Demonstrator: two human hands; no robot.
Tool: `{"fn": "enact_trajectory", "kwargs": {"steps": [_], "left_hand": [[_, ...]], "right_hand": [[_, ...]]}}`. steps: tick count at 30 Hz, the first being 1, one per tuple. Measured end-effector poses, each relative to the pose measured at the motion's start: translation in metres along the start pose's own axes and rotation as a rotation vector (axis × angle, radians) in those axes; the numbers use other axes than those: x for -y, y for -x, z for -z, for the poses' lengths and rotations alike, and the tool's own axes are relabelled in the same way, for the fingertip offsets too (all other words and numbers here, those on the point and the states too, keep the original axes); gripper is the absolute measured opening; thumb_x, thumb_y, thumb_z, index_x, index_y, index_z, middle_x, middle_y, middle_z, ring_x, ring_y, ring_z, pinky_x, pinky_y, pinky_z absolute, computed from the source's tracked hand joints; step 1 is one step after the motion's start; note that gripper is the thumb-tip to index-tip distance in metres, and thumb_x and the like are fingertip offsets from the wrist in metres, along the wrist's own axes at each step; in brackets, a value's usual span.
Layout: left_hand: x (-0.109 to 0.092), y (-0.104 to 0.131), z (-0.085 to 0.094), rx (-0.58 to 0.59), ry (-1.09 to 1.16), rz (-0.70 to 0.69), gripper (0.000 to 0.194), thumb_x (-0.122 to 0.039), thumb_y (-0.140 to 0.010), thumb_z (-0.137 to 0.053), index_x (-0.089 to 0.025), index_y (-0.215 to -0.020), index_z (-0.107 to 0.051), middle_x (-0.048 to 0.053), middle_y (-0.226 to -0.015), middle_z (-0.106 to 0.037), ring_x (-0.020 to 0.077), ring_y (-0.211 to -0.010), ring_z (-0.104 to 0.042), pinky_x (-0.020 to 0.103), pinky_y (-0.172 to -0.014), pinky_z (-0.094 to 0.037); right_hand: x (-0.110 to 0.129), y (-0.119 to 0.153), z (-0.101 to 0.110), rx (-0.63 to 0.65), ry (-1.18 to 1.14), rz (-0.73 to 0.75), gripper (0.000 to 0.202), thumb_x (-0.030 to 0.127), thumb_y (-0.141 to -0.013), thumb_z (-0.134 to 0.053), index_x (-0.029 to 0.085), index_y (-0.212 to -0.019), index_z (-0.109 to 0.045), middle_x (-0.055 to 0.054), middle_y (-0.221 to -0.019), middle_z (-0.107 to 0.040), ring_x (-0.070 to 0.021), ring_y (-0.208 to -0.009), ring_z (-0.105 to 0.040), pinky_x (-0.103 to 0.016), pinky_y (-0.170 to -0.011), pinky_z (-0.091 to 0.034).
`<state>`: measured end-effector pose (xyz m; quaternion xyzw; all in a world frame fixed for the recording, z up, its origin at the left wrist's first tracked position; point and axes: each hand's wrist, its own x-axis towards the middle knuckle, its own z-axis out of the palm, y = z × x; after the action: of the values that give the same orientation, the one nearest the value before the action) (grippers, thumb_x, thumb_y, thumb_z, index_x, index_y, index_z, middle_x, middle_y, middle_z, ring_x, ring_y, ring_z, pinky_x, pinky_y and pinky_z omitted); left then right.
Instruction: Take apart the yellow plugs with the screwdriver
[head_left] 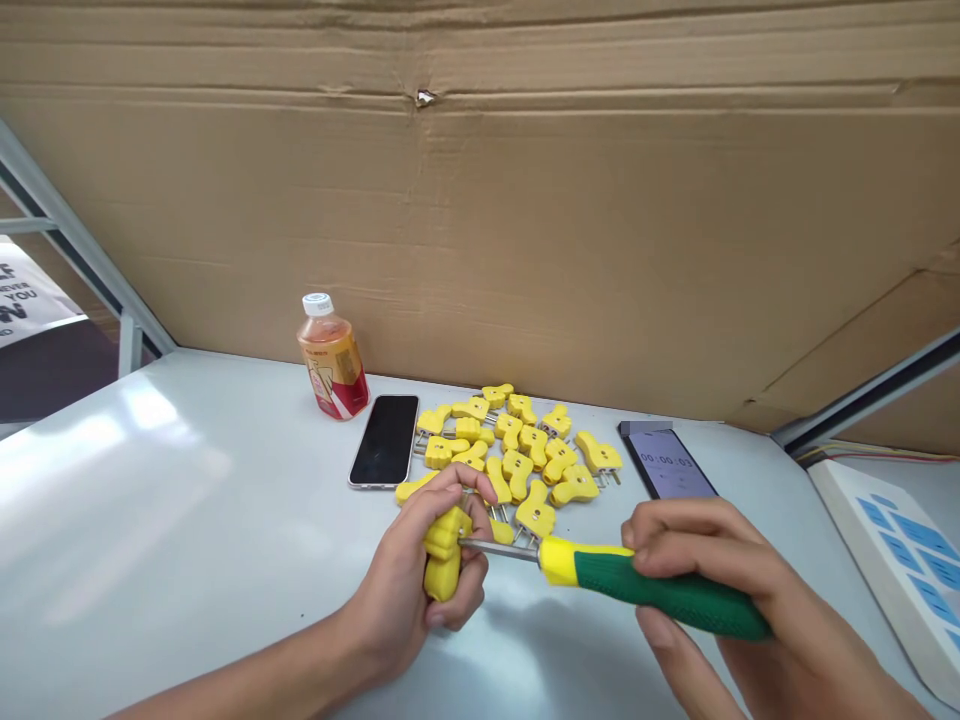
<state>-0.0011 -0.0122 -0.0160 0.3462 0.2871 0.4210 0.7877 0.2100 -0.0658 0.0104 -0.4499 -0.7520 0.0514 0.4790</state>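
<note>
Holds in the left grip (405,580) a yellow plug (442,575), enclosed between thumb and curled fingers, raised over the bench (187,520). Shows the plug's long axis running roughly up and down in view, with the rounded narrow end toward the near side and the blockier end above. Turns a face of that blockier end rightward, toward the right grip (784,600). Meets there the metal shaft (499,548) of a screwdriver (615,575), apparently in contact; cannot tell whether seated in a screw head. Crosses the plug's long axis close to a right angle, with shaft and handle (675,595) in one line, dipping slightly toward the right. Holds the green-and-yellow handle in the right grip, with fingers over the top and thumb below; cannot tell how firmly. Puts the plug inside the left grip, well apart from the right one.

Has just beyond the left grip a loose spread of yellow plugs (533,440), lying at mixed angles, with metal pins (616,478) showing on several. Includes farther out a black-screened phone (384,440) and a bottle (334,370) to the left, and a timer phone (671,465) near the right grip. Ends at upright cardboard (525,230).
</note>
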Motion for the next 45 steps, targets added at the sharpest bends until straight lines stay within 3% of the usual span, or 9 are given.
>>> {"fn": "enact_trajectory", "kwargs": {"steps": [6,9,13,19,27,30,36,42,45], "left_hand": [[-0.002,0.002,-0.002,-0.015,-0.036,-0.034,0.024,-0.041,-0.099,-0.044,-0.021,-0.094,-0.057,-0.008,-0.071,-0.05,0.0,-0.029,-0.026,0.02,-0.036,-0.014],[-0.004,0.001,-0.004,-0.035,-0.058,-0.043,0.022,-0.04,-0.098,-0.045,-0.021,-0.094,-0.056,-0.008,-0.071,-0.05,0.0001,-0.03,-0.025,0.02,-0.036,-0.013],[-0.004,0.002,-0.006,-0.044,-0.056,-0.045,0.024,-0.043,-0.096,-0.047,-0.021,-0.094,-0.056,-0.008,-0.073,-0.051,0.0003,-0.031,-0.026,0.021,-0.037,-0.013],[-0.004,0.005,-0.006,-0.046,-0.089,-0.064,0.024,-0.043,-0.096,-0.047,-0.021,-0.094,-0.056,-0.007,-0.073,-0.05,0.0002,-0.033,-0.027,0.022,-0.039,-0.012],[-0.006,0.003,-0.006,-0.045,-0.083,-0.083,0.026,-0.043,-0.097,-0.046,-0.02,-0.093,-0.056,-0.006,-0.074,-0.048,0.0011,-0.033,-0.029,0.021,-0.039,-0.013],[-0.005,0.004,-0.006,-0.031,-0.081,-0.089,0.026,-0.042,-0.098,-0.043,-0.02,-0.093,-0.056,-0.006,-0.074,-0.047,0.0015,-0.034,-0.029,0.021,-0.039,-0.014],[-0.006,0.006,-0.005,-0.016,-0.112,-0.099,0.027,-0.04,-0.101,-0.038,-0.02,-0.094,-0.055,-0.006,-0.076,-0.045,0.0012,-0.035,-0.027,0.022,-0.04,-0.013],[-0.007,0.006,-0.005,0.011,-0.137,-0.089,0.027,-0.041,-0.102,-0.039,-0.02,-0.096,-0.055,-0.006,-0.077,-0.043,0.0017,-0.039,-0.028,0.022,-0.042,-0.014],[-0.007,0.004,-0.005,0.033,-0.132,-0.071,0.028,-0.043,-0.102,-0.039,-0.021,-0.097,-0.055,-0.005,-0.078,-0.044,0.0021,-0.039,-0.03,0.022,-0.042,-0.015]], "right_hand": [[-0.014,0.0,0.007,0.141,0.137,0.097,0.012,0.031,-0.105,-0.049,0.029,-0.114,-0.056,-0.002,-0.085,-0.07,-0.0171,-0.066,-0.07,-0.023,-0.057,-0.059],[-0.009,0.003,0.002,0.031,0.083,0.13,0.012,0.029,-0.102,-0.054,0.029,-0.113,-0.056,-0.003,-0.087,-0.07,-0.02,-0.078,-0.073,-0.024,-0.065,-0.062],[0.001,0.003,-0.002,-0.047,-0.071,-0.015,0.021,0.015,-0.096,-0.056,0.03,-0.111,-0.056,-0.004,-0.096,-0.068,-0.0206,-0.094,-0.073,-0.026,-0.08,-0.063],[-0.015,0.004,0.008,0.087,0.105,-0.015,0.022,0.042,-0.106,-0.049,0.03,-0.121,-0.06,-0.002,-0.096,-0.076,-0.0166,-0.072,-0.076,-0.021,-0.067,-0.063],[0.003,0.003,0.002,-0.08,0.004,-0.041,0.029,0.018,-0.093,-0.061,0.027,-0.12,-0.059,-0.005,-0.096,-0.072,-0.0247,-0.091,-0.076,-0.03,-0.076,-0.065],[0.005,0.001,0.003,-0.046,-0.014,-0.076,0.031,0.017,-0.093,-0.059,0.028,-0.122,-0.059,-0.006,-0.1,-0.071,-0.0242,-0.092,-0.075,-0.03,-0.076,-0.065],[-0.016,0.002,0.012,0.085,0.151,-0.039,0.021,0.037,-0.103,-0.054,0.03,-0.12,-0.065,0.0,-0.078,-0.073,-0.0155,-0.054,-0.07,-0.023,-0.052,-0.059],[-0.002,0.0,0.01,-0.021,-0.039,0.009,0.031,0.013,-0.09,-0.063,0.031,-0.116,-0.06,-0.003,-0.097,-0.072,-0.0216,-0.094,-0.074,-0.027,-0.078,-0.064],[0.0,-0.002,0.01,0.002,-0.047,-0.002,0.027,0.015,-0.093,-0.06,0.03,-0.114,-0.062,-0.004,-0.099,-0.073,-0.0227,-0.098,-0.075,-0.028,-0.08,-0.065]]}}
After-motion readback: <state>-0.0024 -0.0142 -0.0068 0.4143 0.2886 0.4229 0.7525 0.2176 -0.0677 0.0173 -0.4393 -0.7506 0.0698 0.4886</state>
